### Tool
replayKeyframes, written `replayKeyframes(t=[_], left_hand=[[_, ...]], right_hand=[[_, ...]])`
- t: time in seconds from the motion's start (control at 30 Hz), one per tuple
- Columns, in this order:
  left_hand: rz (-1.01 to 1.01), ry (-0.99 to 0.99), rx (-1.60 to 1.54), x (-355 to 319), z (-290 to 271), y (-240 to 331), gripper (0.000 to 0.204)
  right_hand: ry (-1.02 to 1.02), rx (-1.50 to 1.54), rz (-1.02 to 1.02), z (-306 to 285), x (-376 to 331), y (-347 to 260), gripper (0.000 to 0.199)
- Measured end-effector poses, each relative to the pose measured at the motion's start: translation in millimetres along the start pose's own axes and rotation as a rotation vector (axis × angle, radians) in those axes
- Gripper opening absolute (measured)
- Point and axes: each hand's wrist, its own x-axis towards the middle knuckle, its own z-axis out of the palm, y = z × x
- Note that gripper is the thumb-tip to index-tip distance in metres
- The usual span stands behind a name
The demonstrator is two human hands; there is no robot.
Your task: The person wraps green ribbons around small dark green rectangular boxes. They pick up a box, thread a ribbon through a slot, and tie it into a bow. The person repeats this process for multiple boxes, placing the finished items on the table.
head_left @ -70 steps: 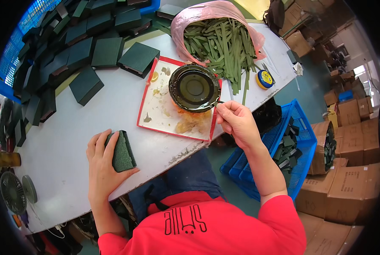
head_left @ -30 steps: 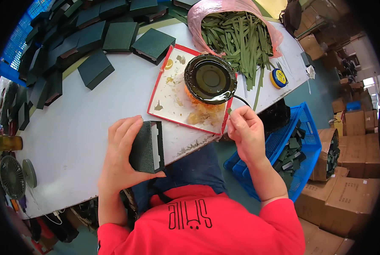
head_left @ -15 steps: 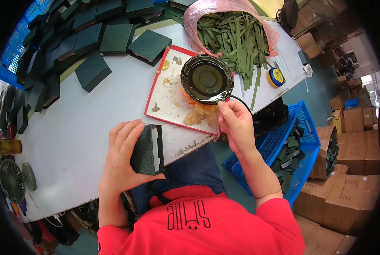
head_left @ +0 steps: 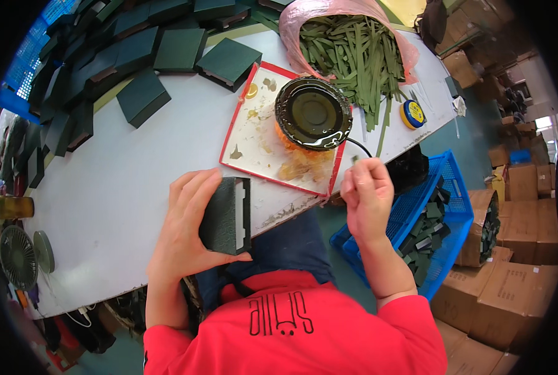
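My left hand is wrapped round a dark green, textured box, which stands on edge at the table's front with its white inner side facing right. In a pinch, my right hand holds a small green strip; only its tip shows above the fingertips. Just beyond that hand is a round black pot of glossy, dark amber liquid. The pot rests on a white tray with a red rim, smeared with dried amber residue.
Several green boxes cover the table's far left. A pink plastic bag spills green strips at the back. A yellow-and-blue round tin lies right. Blue crates and cartons stand right; a small fan is left.
My right hand has drawn away from the pot's rim, moving right and slightly nearer with the strip. The box stays in my left hand. The whole view has shifted slightly.
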Motion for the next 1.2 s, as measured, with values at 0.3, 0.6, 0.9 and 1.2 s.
replayKeyframes(t=[0.3, 0.6, 0.9, 1.2], left_hand=[[0.127, -0.007, -0.050, 9.7, 2.1, 4.2, 0.111], [0.138, -0.028, -0.081, 13.8, 2.8, 11.3, 0.108], [0.141, -0.022, -0.080, 12.5, 3.8, 12.5, 0.108], [0.132, -0.093, 0.081, 11.1, 4.8, 21.6, 0.094]], right_hand=[[-0.518, -0.149, 0.593, 28.0, -27.3, -20.8, 0.013], [-0.611, -0.209, 0.675, 50.7, -38.0, -13.7, 0.016], [-0.639, -0.289, 0.692, 51.7, -35.0, -11.3, 0.019], [-0.754, -0.565, 0.605, 47.4, -30.7, 3.6, 0.026]])
